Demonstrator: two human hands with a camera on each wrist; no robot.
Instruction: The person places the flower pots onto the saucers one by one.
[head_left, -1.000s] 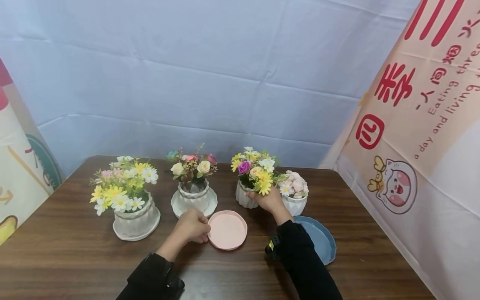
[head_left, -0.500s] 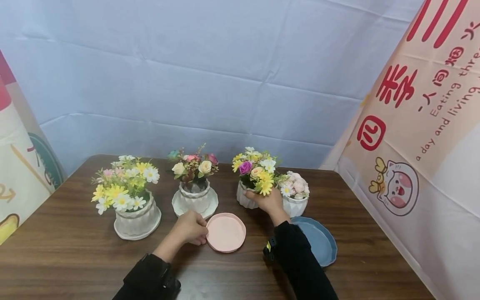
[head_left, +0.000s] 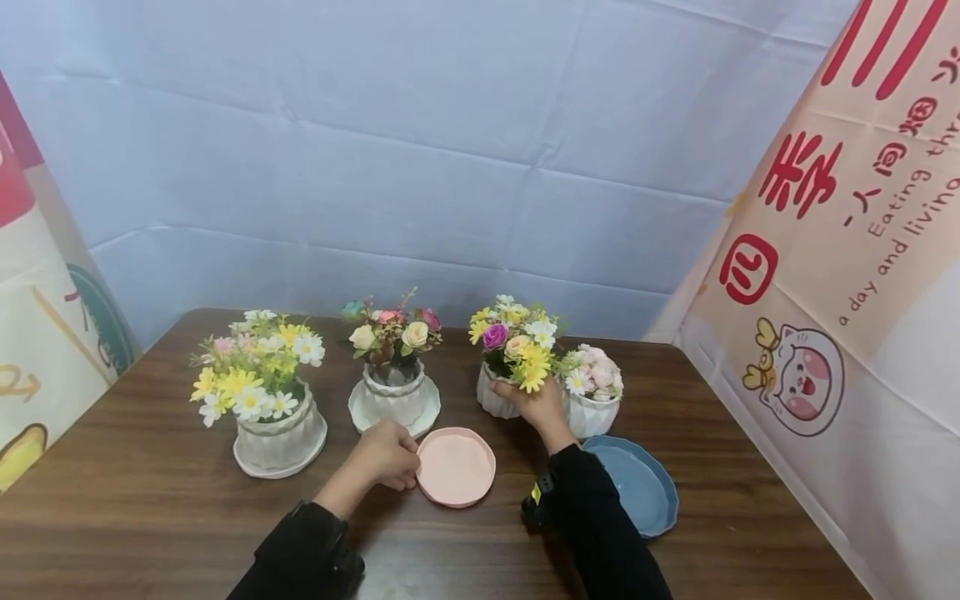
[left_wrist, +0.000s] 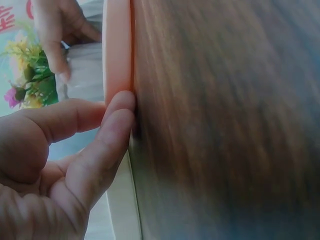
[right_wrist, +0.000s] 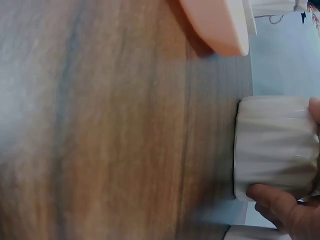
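Note:
My left hand (head_left: 388,457) pinches the near-left rim of a pink saucer (head_left: 456,468) between thumb and fingers. In the left wrist view the saucer (left_wrist: 117,50) appears edge-on, close over the wood. To the right, my right hand (head_left: 542,404) grips a white ribbed flowerpot (head_left: 495,395) filled with purple, yellow and white artificial flowers (head_left: 517,337). The right wrist view has fingers on two sides of that pot (right_wrist: 275,145), whose base meets the tabletop. The pink saucer's corner (right_wrist: 225,30) shows there too.
Two more potted bouquets stand on white saucers, a yellow-white one (head_left: 273,442) at left and a rose one (head_left: 393,398) behind my left hand. A white pot of pale pink flowers (head_left: 591,414) adjoins my right hand. A blue plate (head_left: 641,487) lies partly behind my right sleeve.
The head view has drifted slightly, so the scene sits a little further right. Both hands keep their hold on the saucer and the flowerpot.

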